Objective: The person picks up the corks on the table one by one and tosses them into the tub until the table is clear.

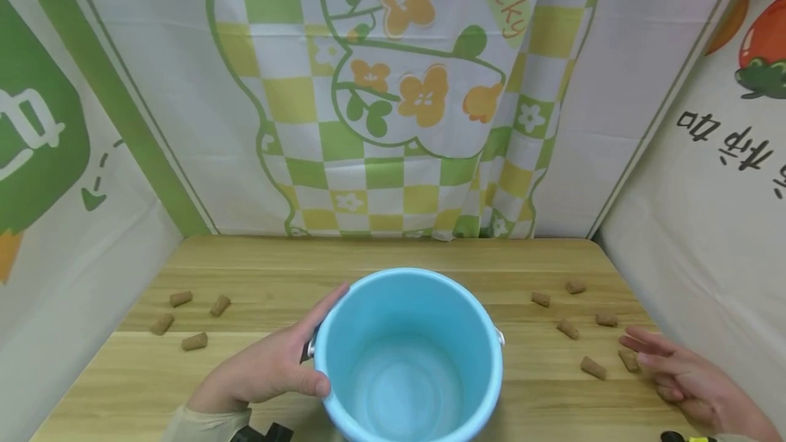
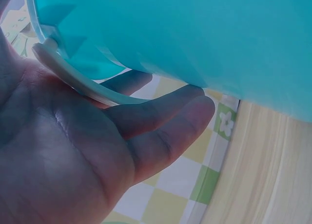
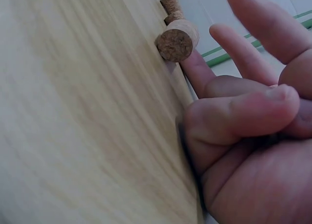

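Observation:
A light blue bucket (image 1: 408, 282) stands upright on the wooden table, and no contents show inside it. My left hand (image 1: 270, 367) grips its left side, thumb at the rim and fingers along the outer wall. In the left wrist view the bucket's pale handle (image 2: 78, 83) hangs down across the left hand (image 2: 68, 136). On the right, my right hand (image 1: 694, 374) rests low over the table beside a cork (image 1: 628, 360). In the right wrist view a cork (image 3: 176, 41) is close to one finger; some fingers of this hand (image 3: 248, 117) are extended, others bent.
Several corks (image 1: 568, 329) lie scattered on the table's right part. Several more corks (image 1: 194, 341) lie on the left. A patterned curtain (image 1: 393, 183) hangs at the table's back edge, with printed cloth walls on both sides.

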Action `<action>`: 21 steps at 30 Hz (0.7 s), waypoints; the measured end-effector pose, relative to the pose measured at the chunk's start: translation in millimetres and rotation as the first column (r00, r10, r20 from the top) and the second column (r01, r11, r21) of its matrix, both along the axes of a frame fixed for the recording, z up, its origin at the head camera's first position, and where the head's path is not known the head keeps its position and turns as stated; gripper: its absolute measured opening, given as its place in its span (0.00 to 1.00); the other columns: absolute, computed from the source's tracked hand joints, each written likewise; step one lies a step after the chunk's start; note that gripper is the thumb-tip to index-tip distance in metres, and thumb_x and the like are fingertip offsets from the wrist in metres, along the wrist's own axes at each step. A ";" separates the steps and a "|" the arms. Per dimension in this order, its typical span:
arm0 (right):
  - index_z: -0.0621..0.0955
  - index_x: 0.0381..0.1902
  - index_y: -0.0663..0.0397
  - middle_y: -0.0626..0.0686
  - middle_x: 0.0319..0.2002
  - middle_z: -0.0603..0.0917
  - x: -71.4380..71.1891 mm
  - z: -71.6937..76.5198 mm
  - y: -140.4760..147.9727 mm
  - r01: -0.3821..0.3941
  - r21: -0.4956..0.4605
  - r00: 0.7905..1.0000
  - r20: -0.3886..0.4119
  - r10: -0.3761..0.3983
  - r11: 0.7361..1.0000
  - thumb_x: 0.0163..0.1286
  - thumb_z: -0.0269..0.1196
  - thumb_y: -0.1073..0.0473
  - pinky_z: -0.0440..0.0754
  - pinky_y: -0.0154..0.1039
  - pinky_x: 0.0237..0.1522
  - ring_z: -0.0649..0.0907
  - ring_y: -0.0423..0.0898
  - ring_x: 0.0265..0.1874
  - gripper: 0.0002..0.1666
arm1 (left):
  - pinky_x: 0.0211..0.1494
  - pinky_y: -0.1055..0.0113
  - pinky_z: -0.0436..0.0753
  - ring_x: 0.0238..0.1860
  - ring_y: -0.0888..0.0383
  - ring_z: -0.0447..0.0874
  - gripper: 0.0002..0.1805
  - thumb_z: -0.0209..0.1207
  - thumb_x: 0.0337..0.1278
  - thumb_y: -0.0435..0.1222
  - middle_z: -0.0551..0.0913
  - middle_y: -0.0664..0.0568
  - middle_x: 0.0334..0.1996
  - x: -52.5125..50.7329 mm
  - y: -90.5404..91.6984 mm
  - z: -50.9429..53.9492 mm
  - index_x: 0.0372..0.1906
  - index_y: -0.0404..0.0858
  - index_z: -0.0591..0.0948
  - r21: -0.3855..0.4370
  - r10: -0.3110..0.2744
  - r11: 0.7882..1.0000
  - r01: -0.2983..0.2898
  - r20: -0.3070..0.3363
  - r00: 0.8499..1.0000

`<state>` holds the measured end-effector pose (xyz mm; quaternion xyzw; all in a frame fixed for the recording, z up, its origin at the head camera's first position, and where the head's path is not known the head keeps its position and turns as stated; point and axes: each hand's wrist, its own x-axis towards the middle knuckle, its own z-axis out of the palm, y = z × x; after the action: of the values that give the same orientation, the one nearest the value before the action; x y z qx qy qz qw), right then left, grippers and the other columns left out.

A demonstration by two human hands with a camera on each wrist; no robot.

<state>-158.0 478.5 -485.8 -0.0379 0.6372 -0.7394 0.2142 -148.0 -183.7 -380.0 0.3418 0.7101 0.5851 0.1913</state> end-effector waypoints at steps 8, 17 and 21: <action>0.79 0.60 0.22 0.29 0.56 0.78 -0.6 -2.2 -2.0 -0.034 0.118 0.999 -0.039 0.039 0.992 0.79 0.50 0.69 0.67 0.29 0.19 0.57 0.42 0.16 0.31 | 0.61 0.60 0.72 0.66 0.36 0.63 0.61 0.72 0.55 0.44 0.52 0.40 0.76 -0.6 0.0 -1.8 0.81 0.57 0.39 0.014 -0.001 1.000 0.001 -0.023 1.000; 0.80 0.60 0.23 0.29 0.57 0.78 -1.9 -0.3 -7.1 -0.095 0.147 0.993 -0.050 0.103 0.985 0.78 0.51 0.70 0.55 0.39 0.16 0.55 0.44 0.14 0.32 | 0.62 0.60 0.72 0.66 0.34 0.63 0.60 0.72 0.56 0.44 0.51 0.39 0.76 -2.6 -0.2 -4.4 0.81 0.57 0.40 0.018 -0.012 1.000 0.012 -0.030 0.999; 0.80 0.61 0.24 0.29 0.58 0.78 -1.9 -0.9 -8.9 -0.110 0.149 0.990 -0.067 0.121 0.983 0.76 0.52 0.71 0.54 0.41 0.16 0.55 0.44 0.13 0.33 | 0.62 0.60 0.72 0.67 0.36 0.63 0.61 0.72 0.55 0.44 0.51 0.40 0.76 -2.6 -0.5 -3.8 0.81 0.58 0.40 0.004 -0.007 1.000 0.007 -0.029 1.000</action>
<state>-159.9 469.7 -486.7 -0.0871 0.6938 -0.6753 0.2348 -150.6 -184.2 -383.8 0.3529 0.7104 0.5809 0.1825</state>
